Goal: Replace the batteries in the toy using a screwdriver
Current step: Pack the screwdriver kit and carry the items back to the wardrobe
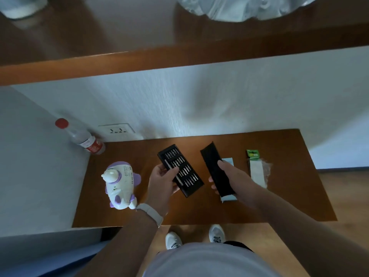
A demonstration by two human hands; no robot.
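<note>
Over table (pixel 289 196) centre, tray (pixel 188 174) and cover (pixel 212 159) apart

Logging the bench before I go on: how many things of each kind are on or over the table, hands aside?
toy: 1
bit tray: 1
black sleeve: 1
pale box: 1
battery pack: 1
bottle: 1
Total: 6
</note>
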